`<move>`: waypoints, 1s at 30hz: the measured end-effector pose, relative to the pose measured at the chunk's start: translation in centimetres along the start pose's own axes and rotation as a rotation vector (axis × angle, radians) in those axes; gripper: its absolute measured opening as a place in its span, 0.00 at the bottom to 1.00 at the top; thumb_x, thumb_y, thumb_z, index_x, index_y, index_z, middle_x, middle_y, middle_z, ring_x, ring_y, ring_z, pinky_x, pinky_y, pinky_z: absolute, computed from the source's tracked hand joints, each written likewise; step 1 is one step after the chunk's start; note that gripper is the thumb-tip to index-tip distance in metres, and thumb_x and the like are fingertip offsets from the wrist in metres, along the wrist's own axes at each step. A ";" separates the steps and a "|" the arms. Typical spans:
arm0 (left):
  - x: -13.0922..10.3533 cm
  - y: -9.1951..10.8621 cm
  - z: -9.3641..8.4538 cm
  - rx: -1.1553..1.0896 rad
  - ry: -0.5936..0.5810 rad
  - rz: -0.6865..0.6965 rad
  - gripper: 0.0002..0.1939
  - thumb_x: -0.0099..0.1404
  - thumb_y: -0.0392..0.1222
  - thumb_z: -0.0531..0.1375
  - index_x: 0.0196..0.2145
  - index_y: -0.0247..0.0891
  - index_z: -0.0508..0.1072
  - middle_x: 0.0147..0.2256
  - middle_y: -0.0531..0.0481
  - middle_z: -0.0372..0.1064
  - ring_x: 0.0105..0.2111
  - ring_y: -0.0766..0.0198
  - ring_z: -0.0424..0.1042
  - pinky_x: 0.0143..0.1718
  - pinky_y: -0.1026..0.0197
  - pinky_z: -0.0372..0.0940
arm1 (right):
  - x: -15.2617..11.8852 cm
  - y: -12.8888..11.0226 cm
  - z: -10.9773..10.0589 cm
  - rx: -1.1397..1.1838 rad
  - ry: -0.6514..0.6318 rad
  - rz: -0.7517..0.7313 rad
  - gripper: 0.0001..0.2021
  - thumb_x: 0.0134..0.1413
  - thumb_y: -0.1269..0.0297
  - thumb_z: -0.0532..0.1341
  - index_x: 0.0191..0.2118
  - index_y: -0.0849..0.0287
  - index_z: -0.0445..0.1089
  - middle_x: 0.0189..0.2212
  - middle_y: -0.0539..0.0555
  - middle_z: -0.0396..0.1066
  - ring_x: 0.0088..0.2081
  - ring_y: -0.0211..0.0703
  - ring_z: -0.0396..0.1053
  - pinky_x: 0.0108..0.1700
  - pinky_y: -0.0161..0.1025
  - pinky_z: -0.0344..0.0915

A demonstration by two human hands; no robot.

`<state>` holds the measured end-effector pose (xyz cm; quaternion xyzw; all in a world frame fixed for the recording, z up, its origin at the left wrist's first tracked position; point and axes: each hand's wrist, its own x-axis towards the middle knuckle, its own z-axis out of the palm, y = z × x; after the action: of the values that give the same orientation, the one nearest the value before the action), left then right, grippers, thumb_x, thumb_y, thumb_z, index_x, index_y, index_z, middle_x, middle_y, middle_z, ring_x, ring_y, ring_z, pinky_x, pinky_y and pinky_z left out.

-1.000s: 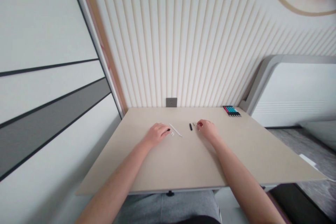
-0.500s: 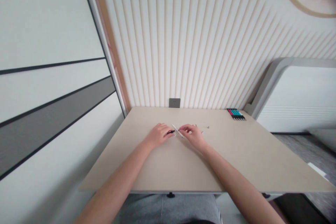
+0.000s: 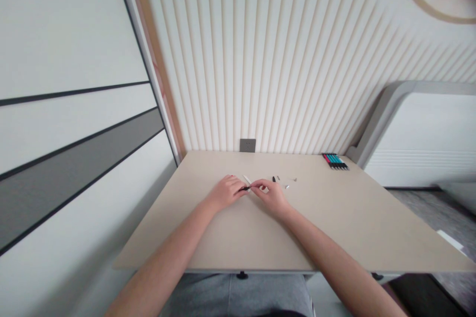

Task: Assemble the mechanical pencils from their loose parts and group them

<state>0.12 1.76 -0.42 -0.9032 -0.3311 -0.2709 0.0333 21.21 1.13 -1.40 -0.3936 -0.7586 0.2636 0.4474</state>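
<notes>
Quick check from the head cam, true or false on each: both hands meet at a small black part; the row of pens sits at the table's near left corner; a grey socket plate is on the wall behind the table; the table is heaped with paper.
1. The left hand and right hand meet at a small black part. True.
2. The row of pens lies at the near left corner. False: it lies at the far right of the table.
3. A grey socket plate is on the wall. True.
4. The table is heaped with paper. False: only small loose parts lie near the hands.
</notes>
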 end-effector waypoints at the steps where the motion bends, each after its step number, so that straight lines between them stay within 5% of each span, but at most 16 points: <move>1: 0.0 0.0 0.0 0.007 -0.002 -0.001 0.15 0.70 0.50 0.53 0.37 0.38 0.73 0.32 0.47 0.72 0.37 0.60 0.70 0.43 0.57 0.60 | 0.0 0.0 0.1 -0.001 -0.001 -0.005 0.09 0.56 0.60 0.60 0.36 0.56 0.76 0.33 0.53 0.77 0.35 0.42 0.72 0.39 0.40 0.66; 7: 0.1 0.2 -0.2 -0.010 0.006 0.002 0.13 0.71 0.48 0.53 0.43 0.39 0.73 0.35 0.48 0.72 0.38 0.61 0.70 0.44 0.57 0.61 | -0.3 -0.3 0.3 0.052 -0.024 -0.017 0.17 0.57 0.61 0.60 0.52 0.54 0.69 0.40 0.54 0.77 0.39 0.43 0.73 0.43 0.43 0.67; 17: 0.0 0.1 0.4 -0.281 0.148 -0.179 0.12 0.69 0.47 0.55 0.40 0.38 0.73 0.33 0.49 0.71 0.30 0.66 0.69 0.35 0.63 0.65 | -0.3 0.3 -0.3 -0.178 -0.078 -0.133 0.10 0.58 0.66 0.59 0.45 0.55 0.73 0.38 0.55 0.75 0.41 0.45 0.70 0.46 0.44 0.64; 30: 0.4 0.5 0.5 -0.460 0.126 -0.304 0.10 0.66 0.45 0.59 0.40 0.38 0.76 0.34 0.52 0.76 0.25 0.69 0.66 0.32 0.66 0.62 | -0.6 0.2 -0.1 -0.194 -0.079 -0.086 0.10 0.58 0.65 0.60 0.46 0.55 0.72 0.38 0.53 0.75 0.41 0.43 0.69 0.46 0.41 0.64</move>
<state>0.90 1.66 -0.58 -0.8085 -0.3899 -0.3963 -0.1929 21.49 0.77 -1.77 -0.3915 -0.8136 0.1848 0.3880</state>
